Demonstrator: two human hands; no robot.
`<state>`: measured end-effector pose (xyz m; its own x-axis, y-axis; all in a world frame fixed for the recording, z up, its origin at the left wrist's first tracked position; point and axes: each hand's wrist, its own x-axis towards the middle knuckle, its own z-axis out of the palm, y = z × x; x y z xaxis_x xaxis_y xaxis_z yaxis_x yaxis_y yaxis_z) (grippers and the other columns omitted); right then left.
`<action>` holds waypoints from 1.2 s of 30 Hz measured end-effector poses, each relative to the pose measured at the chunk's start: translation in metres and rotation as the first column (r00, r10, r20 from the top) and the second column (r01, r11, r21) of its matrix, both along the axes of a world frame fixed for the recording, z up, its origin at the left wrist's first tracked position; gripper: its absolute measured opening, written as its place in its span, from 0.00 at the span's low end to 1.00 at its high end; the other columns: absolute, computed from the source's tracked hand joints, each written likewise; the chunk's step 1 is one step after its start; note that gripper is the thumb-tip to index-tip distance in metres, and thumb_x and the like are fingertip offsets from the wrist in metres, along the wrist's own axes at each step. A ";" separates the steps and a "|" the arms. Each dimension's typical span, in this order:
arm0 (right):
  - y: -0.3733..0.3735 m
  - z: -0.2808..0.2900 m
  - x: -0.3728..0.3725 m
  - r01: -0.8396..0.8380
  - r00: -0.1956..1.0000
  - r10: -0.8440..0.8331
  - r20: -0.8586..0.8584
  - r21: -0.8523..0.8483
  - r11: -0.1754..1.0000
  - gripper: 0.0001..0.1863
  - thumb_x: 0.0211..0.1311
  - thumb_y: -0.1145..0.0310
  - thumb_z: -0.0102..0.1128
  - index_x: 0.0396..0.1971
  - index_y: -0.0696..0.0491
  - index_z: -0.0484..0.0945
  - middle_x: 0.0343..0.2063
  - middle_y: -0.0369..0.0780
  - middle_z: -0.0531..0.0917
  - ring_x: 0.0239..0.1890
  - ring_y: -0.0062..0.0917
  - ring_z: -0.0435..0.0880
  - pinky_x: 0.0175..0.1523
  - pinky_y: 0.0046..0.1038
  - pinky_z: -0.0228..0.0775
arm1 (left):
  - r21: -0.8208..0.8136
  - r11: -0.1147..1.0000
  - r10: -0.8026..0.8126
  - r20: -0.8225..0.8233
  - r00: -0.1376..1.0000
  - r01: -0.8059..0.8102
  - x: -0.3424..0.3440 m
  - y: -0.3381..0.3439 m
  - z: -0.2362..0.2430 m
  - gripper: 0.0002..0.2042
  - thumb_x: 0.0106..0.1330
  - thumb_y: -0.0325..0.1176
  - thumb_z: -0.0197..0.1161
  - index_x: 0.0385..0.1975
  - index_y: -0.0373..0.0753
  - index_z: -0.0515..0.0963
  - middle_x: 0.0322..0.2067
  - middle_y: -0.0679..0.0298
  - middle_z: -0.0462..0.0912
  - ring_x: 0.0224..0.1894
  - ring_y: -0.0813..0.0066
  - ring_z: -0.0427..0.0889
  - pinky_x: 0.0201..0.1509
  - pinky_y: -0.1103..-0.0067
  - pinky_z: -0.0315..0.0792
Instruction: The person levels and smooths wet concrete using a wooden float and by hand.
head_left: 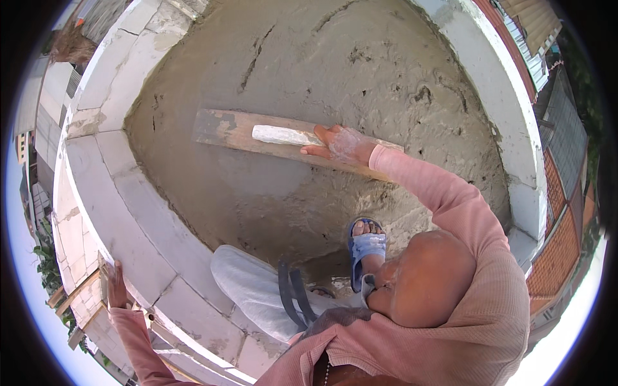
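Over the wet grey mortar (360,71), my right hand (341,143) is closed round the near end of a pale, mortar-coated handle on a long wooden float (222,128). The float lies flat on the mortar, slanting down toward the right, and my wrist covers part of it. A smoother wet patch shows just below the board. Far to the lower left, my left hand (117,287) is closed at the outer edge of the block wall (138,222), against a short upright timber (103,276). Its fingers are seen edge-on, and their grip is partly hidden.
The low pale block wall curves round the mortar, with another side (496,83) at right. My foot in a blue sandal (369,248) stands in the mortar near my bent knees. Timbers (74,296) lie outside the left wall; tiled roofs (557,231) lie beyond the right.
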<state>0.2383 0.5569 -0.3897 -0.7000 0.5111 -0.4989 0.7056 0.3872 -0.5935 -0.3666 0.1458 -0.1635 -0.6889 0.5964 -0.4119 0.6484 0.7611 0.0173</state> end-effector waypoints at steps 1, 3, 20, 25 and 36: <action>0.000 -0.005 0.000 -0.054 0.998 0.055 0.027 -0.029 0.998 0.39 0.67 0.32 0.44 0.53 0.57 0.71 0.38 0.55 0.84 0.45 0.50 0.84 0.50 0.47 0.75 | 0.004 1.000 0.001 0.004 1.000 -0.001 0.000 0.002 0.000 0.39 0.75 0.58 0.45 0.70 0.25 0.53 0.71 0.41 0.55 0.75 0.51 0.51 0.76 0.70 0.47; 0.024 -0.014 0.002 -0.057 0.990 0.067 -0.125 0.081 0.995 0.35 0.68 0.34 0.45 0.50 0.55 0.73 0.38 0.52 0.84 0.43 0.49 0.84 0.49 0.46 0.76 | 0.012 1.000 0.015 0.014 1.000 -0.015 0.003 0.008 -0.001 0.39 0.75 0.57 0.45 0.70 0.25 0.53 0.71 0.41 0.55 0.75 0.51 0.51 0.76 0.70 0.47; 0.256 -0.083 -0.080 0.239 0.894 -0.421 0.151 0.634 0.735 0.25 0.60 0.52 0.60 0.55 0.46 0.78 0.61 0.41 0.72 0.64 0.42 0.68 0.63 0.47 0.67 | -0.222 0.951 -0.222 -0.010 0.975 0.214 -0.006 -0.014 0.014 0.31 0.79 0.49 0.42 0.71 0.30 0.54 0.69 0.38 0.57 0.75 0.49 0.50 0.77 0.69 0.48; 0.224 -0.064 -0.108 0.275 0.961 -0.235 -0.143 0.560 0.781 0.22 0.58 0.52 0.61 0.48 0.49 0.78 0.49 0.44 0.80 0.58 0.42 0.75 0.59 0.46 0.70 | -0.018 0.999 0.044 0.035 0.998 -0.043 0.029 0.018 0.006 0.41 0.75 0.59 0.44 0.70 0.23 0.52 0.71 0.40 0.55 0.75 0.53 0.51 0.76 0.72 0.47; 0.098 -0.065 -0.268 -0.192 0.970 0.243 0.025 0.695 0.693 0.14 0.61 0.68 0.52 0.47 0.51 0.73 0.34 0.48 0.86 0.45 0.47 0.84 0.48 0.47 0.77 | -0.050 0.970 0.231 -0.086 0.969 -0.236 0.046 0.028 0.016 0.48 0.69 0.66 0.48 0.71 0.24 0.50 0.66 0.34 0.62 0.73 0.51 0.59 0.74 0.73 0.53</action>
<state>-0.0293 0.6549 -0.4544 -0.8525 0.5224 -0.0211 0.5199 0.8428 -0.1396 -0.3205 0.1735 -0.1471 -0.8382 0.3912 -0.3799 0.4500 0.8898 -0.0765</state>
